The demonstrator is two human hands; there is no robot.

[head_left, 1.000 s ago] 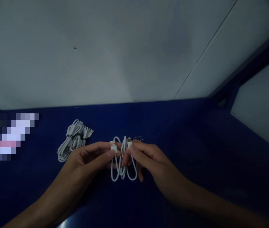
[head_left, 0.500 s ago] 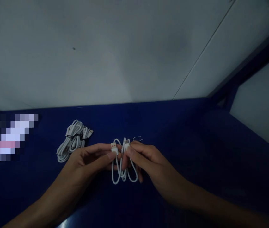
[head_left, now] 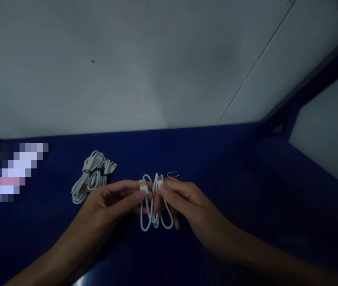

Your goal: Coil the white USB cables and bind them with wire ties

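Between my two hands is a white USB cable [head_left: 145, 227] folded into several loops that hang below the fingers. My left hand [head_left: 115, 201] pinches it just under a USB plug [head_left: 143, 185], whose metal end points up. With thumb and fingers, my right hand [head_left: 183, 200] grips the other connector [head_left: 160, 182] and the strands beside it. Some of the loops pass behind the fingers and are hidden. Behind my left hand, a bundle of white cables [head_left: 93, 172] with black ties lies on the blue table [head_left: 216, 167].
A thin pale wire piece [head_left: 172, 173] shows just behind my right hand. At the far left is a pixelated bright object [head_left: 14, 172]. A grey-white panel [head_left: 127, 79] rises along the table's back edge, with a blue frame bar [head_left: 294, 103] at the right.
Almost nothing differs. The connector in my right hand has turned slightly; both hands keep their place and grip.
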